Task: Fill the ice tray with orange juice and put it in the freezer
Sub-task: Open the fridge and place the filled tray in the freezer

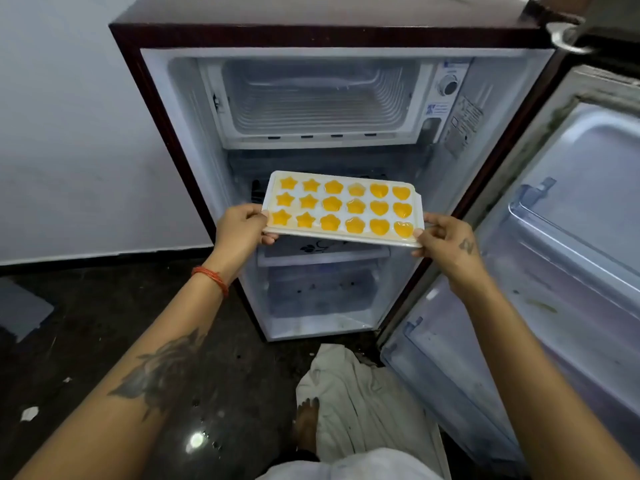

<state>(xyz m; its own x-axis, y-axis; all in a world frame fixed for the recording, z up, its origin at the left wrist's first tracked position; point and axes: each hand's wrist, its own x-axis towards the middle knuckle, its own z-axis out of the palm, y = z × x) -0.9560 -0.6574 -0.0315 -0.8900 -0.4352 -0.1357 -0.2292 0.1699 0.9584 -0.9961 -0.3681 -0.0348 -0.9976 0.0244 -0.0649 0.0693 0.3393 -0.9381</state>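
I pinch the ice tray (341, 209) at its two short ends, my left hand (240, 225) on one near corner and my right hand (446, 239) on the other, thumbs on the rim and fingers beneath, so the weight hangs evenly between my grips and the orange juice (355, 225) stays level in its star, flower and heart cells. The tray sits in the air between my hands, in front of the open fridge, below the freezer compartment (317, 98), which lies up and beyond my grip. I judge the filling done; lifting it level comes next, since any tilt would spill.
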